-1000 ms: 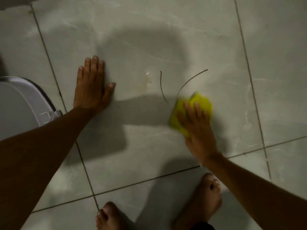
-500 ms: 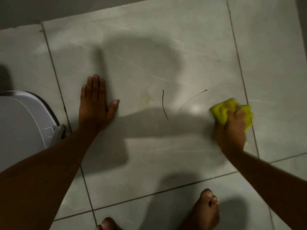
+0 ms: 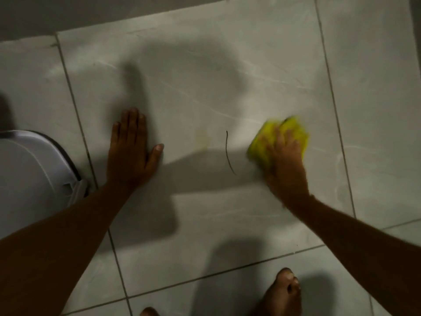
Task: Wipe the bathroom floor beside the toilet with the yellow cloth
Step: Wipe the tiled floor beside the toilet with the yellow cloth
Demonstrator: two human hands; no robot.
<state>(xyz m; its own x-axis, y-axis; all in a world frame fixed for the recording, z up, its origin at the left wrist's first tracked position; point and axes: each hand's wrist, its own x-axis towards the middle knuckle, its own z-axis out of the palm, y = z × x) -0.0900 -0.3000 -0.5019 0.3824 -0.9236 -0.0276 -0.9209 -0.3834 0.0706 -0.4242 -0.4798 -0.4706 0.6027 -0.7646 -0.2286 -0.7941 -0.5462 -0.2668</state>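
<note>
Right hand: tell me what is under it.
The right hand presses a crumpled yellow cloth flat on the floor tile. The cloth's edges stick out past the fingers; its middle and the tile beneath are covered.

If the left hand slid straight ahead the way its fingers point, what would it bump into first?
Nothing on the floor, as far as I can see: the left hand points up the bare tile toward the wall base, probably the first thing it would meet.

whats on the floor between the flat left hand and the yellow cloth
In the head view, a faint yellowish stain and a thin dark curved strand lie on the tile between the left hand and the yellow cloth.
</note>
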